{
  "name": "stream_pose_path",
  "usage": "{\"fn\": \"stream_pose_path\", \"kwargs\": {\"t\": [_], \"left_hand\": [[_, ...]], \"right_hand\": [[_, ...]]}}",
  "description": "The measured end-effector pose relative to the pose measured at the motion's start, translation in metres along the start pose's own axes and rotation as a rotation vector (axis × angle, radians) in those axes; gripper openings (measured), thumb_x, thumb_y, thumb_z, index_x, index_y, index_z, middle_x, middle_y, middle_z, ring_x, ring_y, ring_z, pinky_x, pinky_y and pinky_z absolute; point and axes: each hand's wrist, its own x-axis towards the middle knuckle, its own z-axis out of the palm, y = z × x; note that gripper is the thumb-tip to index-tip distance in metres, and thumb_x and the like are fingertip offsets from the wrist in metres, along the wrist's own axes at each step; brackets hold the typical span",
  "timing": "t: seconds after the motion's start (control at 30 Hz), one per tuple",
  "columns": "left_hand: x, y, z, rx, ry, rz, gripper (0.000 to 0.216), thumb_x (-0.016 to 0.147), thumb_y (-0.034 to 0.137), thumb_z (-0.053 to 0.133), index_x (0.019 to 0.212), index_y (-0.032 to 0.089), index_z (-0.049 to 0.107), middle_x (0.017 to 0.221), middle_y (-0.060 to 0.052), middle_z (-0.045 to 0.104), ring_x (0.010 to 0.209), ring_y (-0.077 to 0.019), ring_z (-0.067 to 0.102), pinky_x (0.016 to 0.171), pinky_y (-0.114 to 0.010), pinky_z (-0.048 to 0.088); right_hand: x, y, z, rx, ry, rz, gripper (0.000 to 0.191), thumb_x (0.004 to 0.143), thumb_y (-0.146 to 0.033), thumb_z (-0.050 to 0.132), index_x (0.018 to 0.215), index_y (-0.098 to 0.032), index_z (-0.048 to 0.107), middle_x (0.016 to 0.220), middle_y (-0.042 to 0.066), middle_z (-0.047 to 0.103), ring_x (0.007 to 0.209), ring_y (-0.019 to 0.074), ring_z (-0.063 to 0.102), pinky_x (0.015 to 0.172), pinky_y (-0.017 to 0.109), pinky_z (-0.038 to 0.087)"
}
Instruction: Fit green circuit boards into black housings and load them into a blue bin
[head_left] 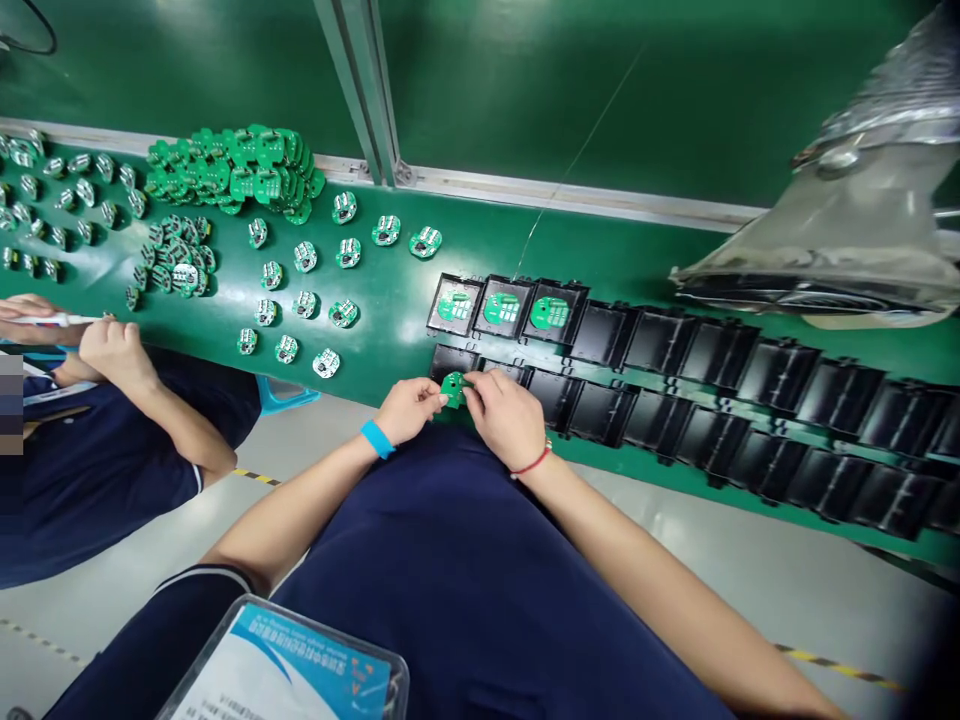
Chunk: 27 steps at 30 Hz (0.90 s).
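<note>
A small green circuit board (452,388) is held between my two hands, close to my body at the bench's near edge. My left hand (409,408), with a blue wristband, pinches its left side. The fingers of my right hand (511,415), red cord at the wrist, close on its right side. Just beyond the hands, black plastic housings (600,332) lie in two rows running to the right. Round green boards (501,308) sit in the three leftmost housings of the far row. My right hand partly hides a housing in the near row.
Loose boards with components (304,256) are spread at left, near a heap of green boards (240,165). A fume extraction hood (825,240) hangs at right. A metal post (367,90) rises behind. At far left, a co-worker's hands (120,350) hold a white pen-like tool.
</note>
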Motion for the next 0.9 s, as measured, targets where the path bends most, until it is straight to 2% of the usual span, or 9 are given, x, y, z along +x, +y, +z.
{"fn": "stream_pose_path", "kwargs": {"t": [0.17, 0.27, 0.37, 0.43, 0.6, 0.7, 0.8, 0.9], "left_hand": [[0.002, -0.010, 0.007, -0.011, -0.012, -0.090, 0.014, 0.078, 0.022, 0.057, 0.066, 0.014, 0.055, 0.056, 0.004, 0.053, 0.046, -0.0063, 0.046, 0.052, -0.020, 0.040], [0.002, -0.015, 0.004, 0.047, 0.028, -0.089, 0.012, 0.081, 0.025, 0.055, 0.080, 0.014, 0.060, 0.058, 0.004, 0.055, 0.047, -0.0074, 0.048, 0.052, -0.021, 0.041], [0.000, -0.018, -0.003, 0.215, 0.180, 0.019, 0.018, 0.083, 0.026, 0.056, 0.096, 0.015, 0.062, 0.063, 0.003, 0.056, 0.055, -0.0097, 0.052, 0.057, -0.022, 0.042], [-0.003, -0.020, -0.008, 0.319, 0.253, 0.081, 0.019, 0.084, 0.023, 0.055, 0.099, 0.015, 0.062, 0.067, 0.001, 0.058, 0.061, -0.0110, 0.053, 0.061, -0.023, 0.043], [-0.007, -0.026, -0.011, 0.631, 0.303, 0.295, 0.019, 0.087, 0.018, 0.050, 0.099, 0.013, 0.064, 0.088, -0.007, 0.062, 0.083, -0.0167, 0.056, 0.079, -0.029, 0.047], [-0.006, -0.027, -0.010, 0.876, 0.282, 0.444, 0.025, 0.090, 0.022, 0.045, 0.103, 0.013, 0.065, 0.100, -0.010, 0.063, 0.094, -0.0208, 0.053, 0.087, -0.034, 0.044], [-0.003, -0.025, -0.009, 1.050, 0.204, 0.534, 0.030, 0.092, 0.026, 0.042, 0.110, 0.014, 0.063, 0.114, -0.010, 0.062, 0.104, -0.0237, 0.051, 0.087, -0.038, 0.043], [0.003, -0.024, -0.007, 1.169, 0.115, 0.610, 0.034, 0.092, 0.028, 0.044, 0.119, 0.014, 0.060, 0.130, -0.009, 0.055, 0.120, -0.0281, 0.043, 0.093, -0.041, 0.039]], "right_hand": [[0.001, 0.013, 0.012, -0.144, -0.024, -0.129, 0.027, 0.094, -0.028, 0.039, 0.096, -0.017, 0.064, 0.082, 0.005, 0.062, 0.075, 0.0167, 0.054, 0.068, 0.028, 0.034], [0.008, 0.019, 0.014, -0.160, -0.048, -0.149, 0.027, 0.094, -0.029, 0.040, 0.095, -0.017, 0.064, 0.083, 0.006, 0.062, 0.076, 0.0170, 0.053, 0.068, 0.028, 0.033], [0.020, 0.022, 0.015, -0.184, -0.099, -0.132, 0.028, 0.094, -0.029, 0.039, 0.097, -0.016, 0.064, 0.086, 0.007, 0.062, 0.080, 0.0182, 0.053, 0.068, 0.029, 0.032], [0.027, 0.021, 0.017, -0.207, -0.148, -0.120, 0.029, 0.094, -0.029, 0.038, 0.099, -0.016, 0.064, 0.088, 0.008, 0.063, 0.081, 0.0189, 0.053, 0.067, 0.029, 0.031], [0.037, 0.018, 0.026, -0.242, -0.239, -0.084, 0.032, 0.095, -0.025, 0.033, 0.102, -0.015, 0.063, 0.093, 0.010, 0.063, 0.083, 0.0195, 0.053, 0.065, 0.029, 0.030], [0.038, 0.016, 0.030, -0.247, -0.258, -0.078, 0.033, 0.095, -0.026, 0.033, 0.103, -0.015, 0.063, 0.093, 0.010, 0.063, 0.084, 0.0197, 0.053, 0.065, 0.030, 0.030], [0.038, 0.016, 0.033, -0.244, -0.268, -0.078, 0.032, 0.094, -0.025, 0.033, 0.103, -0.014, 0.063, 0.094, 0.010, 0.063, 0.084, 0.0198, 0.053, 0.065, 0.030, 0.030], [0.038, 0.017, 0.036, -0.244, -0.267, -0.074, 0.032, 0.094, -0.024, 0.033, 0.104, -0.014, 0.062, 0.094, 0.010, 0.063, 0.085, 0.0200, 0.053, 0.066, 0.029, 0.030]]}}
